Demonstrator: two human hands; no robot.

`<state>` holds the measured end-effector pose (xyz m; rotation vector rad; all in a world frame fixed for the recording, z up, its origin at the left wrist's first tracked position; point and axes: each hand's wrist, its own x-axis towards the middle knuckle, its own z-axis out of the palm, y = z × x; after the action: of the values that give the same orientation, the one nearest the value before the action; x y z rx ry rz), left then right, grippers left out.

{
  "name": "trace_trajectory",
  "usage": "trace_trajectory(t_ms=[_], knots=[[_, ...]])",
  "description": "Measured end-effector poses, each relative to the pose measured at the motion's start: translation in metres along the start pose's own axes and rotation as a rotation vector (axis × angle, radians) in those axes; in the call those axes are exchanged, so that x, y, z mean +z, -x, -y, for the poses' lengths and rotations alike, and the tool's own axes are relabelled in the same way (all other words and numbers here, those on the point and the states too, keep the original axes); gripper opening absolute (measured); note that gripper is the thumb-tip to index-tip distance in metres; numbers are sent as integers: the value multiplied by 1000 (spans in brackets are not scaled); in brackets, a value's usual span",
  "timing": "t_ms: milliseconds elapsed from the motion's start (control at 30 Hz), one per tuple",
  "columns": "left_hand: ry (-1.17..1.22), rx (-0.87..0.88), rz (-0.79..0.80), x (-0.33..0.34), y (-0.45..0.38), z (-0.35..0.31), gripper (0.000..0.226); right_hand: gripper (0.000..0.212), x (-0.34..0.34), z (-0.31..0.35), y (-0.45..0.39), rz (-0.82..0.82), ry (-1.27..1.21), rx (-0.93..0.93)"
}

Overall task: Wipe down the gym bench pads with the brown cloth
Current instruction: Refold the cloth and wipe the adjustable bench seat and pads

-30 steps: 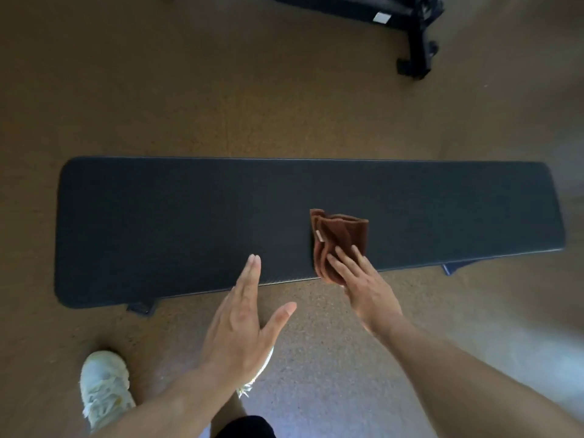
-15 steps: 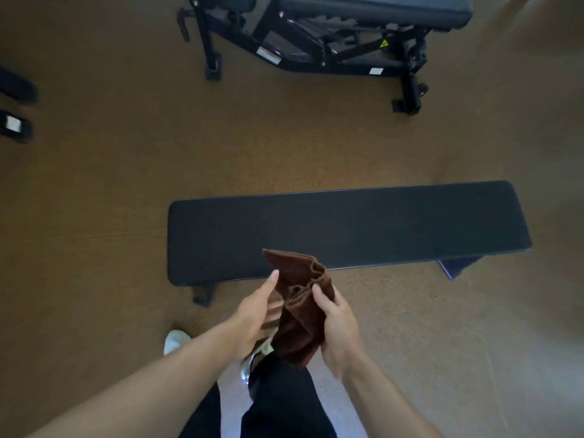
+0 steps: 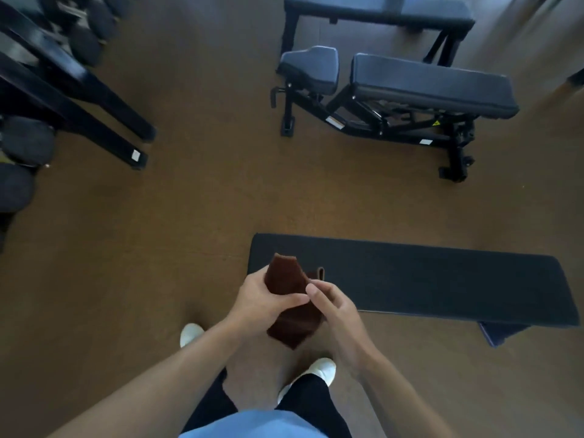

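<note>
Now the view takes in far more of the room than half a second ago. At the far left stands a black rack (image 3: 72,86) with dark round weights (image 3: 25,147) beside it, where before only two small dark ends showed at that edge.

Lower down, the left hand (image 3: 264,300) is wrapped around the middle of the brown cloth (image 3: 292,306), thumb laid across its front and the fingers (image 3: 252,281) curled behind it. Earlier this hand was looser, its fingertips only pinching the bunched top. The cloth is flatter and more folded now, one end standing up above the hands and the other hanging below them. It is lifted clear of the tabletop (image 3: 426,279), held over that pad's near left corner, whereas a second ago it lay on the pad under the right hand.

The right hand (image 3: 335,314) grips the cloth's right edge, thumb and fingers closed on it and touching the left thumb. White shoes (image 3: 319,369) show on the brown floor (image 3: 196,216) beneath.

The flat bench pad has slid to the right and lower in the view. Beyond it, the adjustable bench (image 3: 410,90) is seen whole, and another bench (image 3: 379,11) stands behind.
</note>
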<state>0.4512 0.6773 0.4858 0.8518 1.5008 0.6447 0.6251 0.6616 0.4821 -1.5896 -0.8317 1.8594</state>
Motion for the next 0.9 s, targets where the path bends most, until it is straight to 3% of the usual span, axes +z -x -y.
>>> trace_trajectory(t_ms=[100,200,367,533,700,833,900], knots=[[17,56,61,-50,-2,-5,36,59,53,16,-20,36,12,37],[167,-14,31,-113,-11,-4,38,52,118,26,-41,55,6,54],[347,-152,-55,-243,-31,-9,27,66,237,27,-82,187,-43,72],[376,-174,-148,-344,-43,-20,22,31,337,44,-119,366,308,116],[502,-201,-104,-406,-54,-46,37,33,379,57,-157,377,631,31],[586,-158,-171,-440,-85,-73,41,25,382,66,-178,293,624,-19],[635,-143,-239,-456,-111,-78,55,21,378,79,-186,212,536,-18]])
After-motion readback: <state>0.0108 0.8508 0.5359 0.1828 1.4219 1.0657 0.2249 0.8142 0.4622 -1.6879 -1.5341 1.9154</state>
